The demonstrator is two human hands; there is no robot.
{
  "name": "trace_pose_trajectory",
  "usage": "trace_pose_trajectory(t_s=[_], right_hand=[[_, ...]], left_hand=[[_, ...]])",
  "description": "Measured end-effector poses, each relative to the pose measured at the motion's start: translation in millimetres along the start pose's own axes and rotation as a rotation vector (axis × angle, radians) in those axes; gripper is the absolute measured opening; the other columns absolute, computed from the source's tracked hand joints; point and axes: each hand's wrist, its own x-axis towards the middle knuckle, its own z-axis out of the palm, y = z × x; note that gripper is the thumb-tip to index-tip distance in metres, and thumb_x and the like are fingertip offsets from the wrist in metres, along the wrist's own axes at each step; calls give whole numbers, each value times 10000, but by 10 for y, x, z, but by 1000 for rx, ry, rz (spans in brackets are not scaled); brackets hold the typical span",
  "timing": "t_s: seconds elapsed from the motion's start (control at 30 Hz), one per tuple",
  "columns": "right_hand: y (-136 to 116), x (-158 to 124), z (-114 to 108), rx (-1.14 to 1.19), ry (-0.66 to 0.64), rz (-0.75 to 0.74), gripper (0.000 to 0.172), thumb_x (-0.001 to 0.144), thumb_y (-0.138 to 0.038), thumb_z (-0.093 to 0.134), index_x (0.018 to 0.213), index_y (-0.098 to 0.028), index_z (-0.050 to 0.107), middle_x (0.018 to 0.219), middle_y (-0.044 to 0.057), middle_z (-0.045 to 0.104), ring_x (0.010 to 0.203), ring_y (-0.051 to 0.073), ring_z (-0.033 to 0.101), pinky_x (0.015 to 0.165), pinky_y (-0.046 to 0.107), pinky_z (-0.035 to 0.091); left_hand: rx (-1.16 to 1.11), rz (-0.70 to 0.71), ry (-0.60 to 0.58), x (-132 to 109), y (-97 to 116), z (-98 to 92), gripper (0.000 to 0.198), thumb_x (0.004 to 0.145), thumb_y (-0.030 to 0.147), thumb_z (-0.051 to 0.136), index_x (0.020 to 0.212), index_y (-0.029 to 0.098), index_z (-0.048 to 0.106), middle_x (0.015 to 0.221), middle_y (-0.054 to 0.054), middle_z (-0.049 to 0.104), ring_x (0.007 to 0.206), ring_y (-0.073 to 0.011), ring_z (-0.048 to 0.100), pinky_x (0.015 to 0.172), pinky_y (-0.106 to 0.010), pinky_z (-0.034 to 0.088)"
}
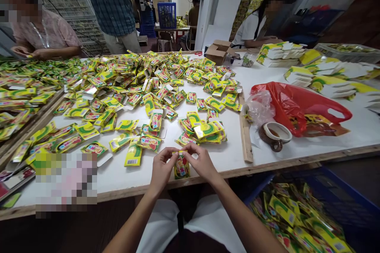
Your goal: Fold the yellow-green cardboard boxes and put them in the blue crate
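Note:
Both my hands meet at the near edge of the white table, at the top end of a small yellow-green candy box (181, 167). My left hand (164, 165) pinches its upper left corner between thumb and fingertips. On the upper right corner, my right hand (200, 161) pinches the same way. The box stands with its printed front toward me; whether its top flap is tucked in is hidden by my fingers. Just beyond my hands lies a small stack of similar boxes (208, 130), and more loose boxes (150, 142) lie to the left.
A big heap of boxes (142, 67) covers the table's middle. On the right are a wooden strip (246, 138), a brown mug (274, 134), a red plastic bag (299, 104) and flat cartons (323, 75). A blue crate (350, 193) of boxes stands below right. Several people are around the table.

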Motion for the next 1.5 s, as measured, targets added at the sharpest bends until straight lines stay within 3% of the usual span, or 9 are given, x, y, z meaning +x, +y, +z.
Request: trace_pose_trajectory(t_s=[0.33, 0.5, 0.63, 0.73, 0.87, 1.0, 1.1, 1.23, 1.5], right_hand=[[13, -149, 0, 35, -14, -13, 123, 831, -212, 549, 885, -190, 658, 860, 42, 690, 823, 184, 639, 752, 295, 502], [-54, -533, -1092, -387, 30, 91, 164, 841, -306, 513, 840, -229, 658, 855, 59, 690, 805, 226, 641, 704, 329, 501], [81, -825, -1812, -710, 45, 124, 209, 793, -416, 562, 823, -245, 679, 868, 90, 691, 801, 273, 646, 731, 397, 500], [284, -937, -1488, -741, 110, 68, 292, 838, -403, 519, 1042, -226, 631, 1066, 124, 644, 996, 293, 603, 859, 444, 477], [662, -1134, -657, -812, 374, -33, 494, 886, -327, 462, 1356, -205, 376, 1389, 156, 388, 1326, 338, 305, 1025, 570, 318], [929, -1419, -418, -832, 440, 16, 591, 893, -231, 453, 1435, -260, 219, 1521, 106, 142, 1402, 338, 104, 1060, 601, 257], [956, -1617, -471, -730, 584, 80, 571, 901, -247, 444, 1429, -221, 230, 1506, 149, 155, 1379, 342, 194, 1024, 593, 326], [700, -1671, -388, -547, 676, 38, 348, 897, -210, 456, 1244, -212, 473, 1249, 159, 480, 1180, 313, 479, 935, 551, 432], [-18, -773, 130, -41, 287, -78, 428, 871, -211, 541, 1276, -252, 411, 1222, 99, 552, 1007, 206, 602, 845, 343, 523]], left_hand=[[224, 188, -76, -124, -40, -99, 190, 854, 258, 546, 977, 210, 683, 1039, -73, 666, 1012, -206, 600, 893, -344, 470], [735, 308, 150, 80, -63, -575, 355, 839, 175, 500, 1188, 192, 562, 1253, -131, 547, 1205, -272, 467, 998, -449, 369], [1113, 354, -92, 369, -109, -993, 623, 749, 31, 436, 1336, 240, 419, 1361, -95, 495, 1322, -297, 348, 1084, -554, 153], [1186, 392, -275, 537, -134, -1055, 627, 728, 33, 442, 1316, 249, 432, 1326, -91, 535, 1291, -287, 403, 1091, -565, 87], [1198, 376, -264, 589, -198, -975, 473, 781, 228, 529, 1252, 216, 484, 1240, -133, 571, 1161, -314, 505, 999, -513, 299], [1189, 369, -257, 557, -258, -971, 425, 795, 317, 541, 1209, 229, 514, 1191, -122, 568, 1106, -318, 515, 891, -448, 392], [1122, 355, -213, 506, -193, -945, 458, 759, 389, 594, 1181, 226, 522, 1147, -113, 559, 1077, -318, 518, 874, -443, 410], [819, 180, -147, 262, -5, -652, 539, 718, 458, 644, 1151, 212, 438, 1038, -77, 558, 966, -268, 569, 820, -412, 461], [48, -12, -92, -242, -5, 299, 423, 831, 388, 542, 1122, 240, 273, 1034, -60, 552, 830, -153, 617, 751, -302, 494]])
